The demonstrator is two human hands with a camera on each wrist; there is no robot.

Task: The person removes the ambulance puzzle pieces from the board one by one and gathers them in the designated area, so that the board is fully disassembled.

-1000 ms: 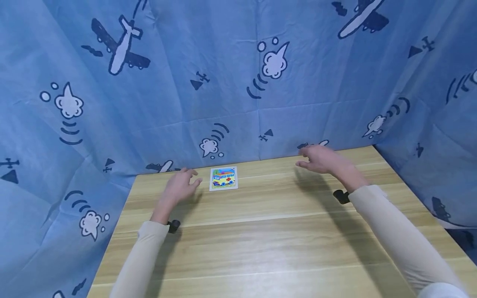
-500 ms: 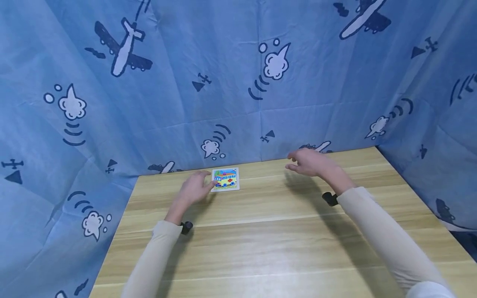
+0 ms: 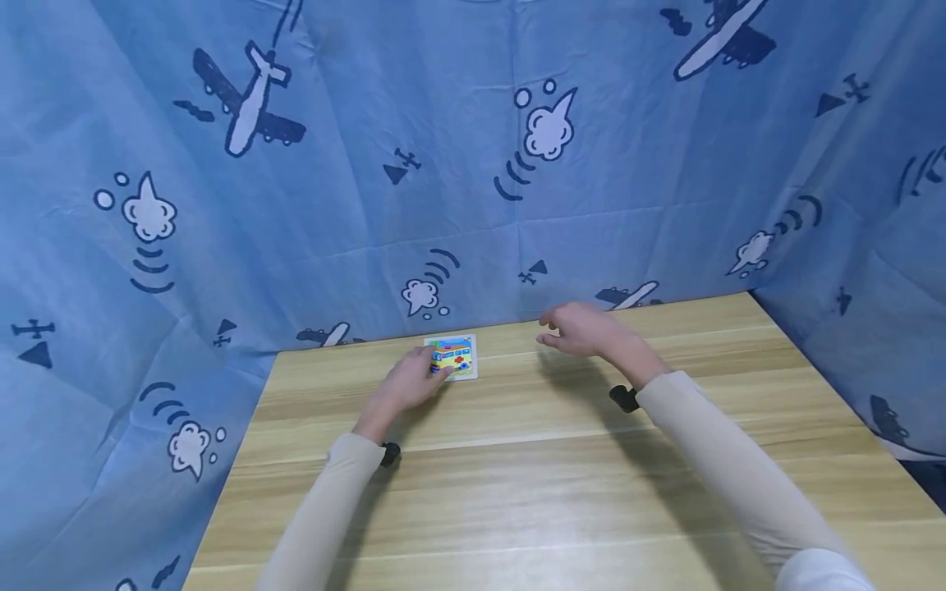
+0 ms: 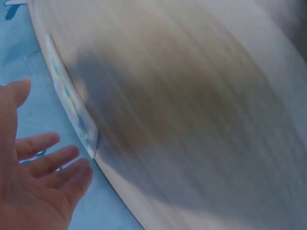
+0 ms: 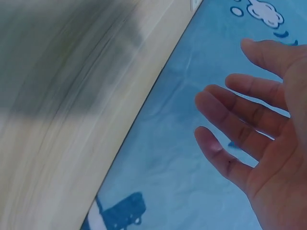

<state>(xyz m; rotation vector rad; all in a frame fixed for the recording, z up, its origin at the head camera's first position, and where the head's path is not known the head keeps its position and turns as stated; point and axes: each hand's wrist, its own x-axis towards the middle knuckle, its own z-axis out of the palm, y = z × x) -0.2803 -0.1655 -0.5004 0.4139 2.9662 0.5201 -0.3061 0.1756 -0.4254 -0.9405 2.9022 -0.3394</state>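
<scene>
Near the back edge of the wooden table lies a square picture puzzle [image 3: 460,358] with a white border and a yellow ambulance on it. In the head view my left hand [image 3: 411,379] hovers at its left side, thumb and fingers overlapping its left part. The left wrist view shows that left hand [image 4: 43,177] with spread, relaxed fingers, apart from the thin puzzle [image 4: 72,103]. To the right of the puzzle, my right hand [image 3: 584,330] hangs above the table with nothing in it. Its fingers look loosely bent in the right wrist view, where the right hand [image 5: 268,124] fills the right side.
The wooden table [image 3: 517,476] runs back to a blue curtain [image 3: 458,164] printed with airplanes and clouds. This cloth also stands along the left and right sides. Black wrist straps with cameras [image 3: 624,399] sit at both cuffs.
My left hand has moved right, from beside the puzzle to over its left edge. My right hand has moved left toward the puzzle. The puzzle lies in the same place.
</scene>
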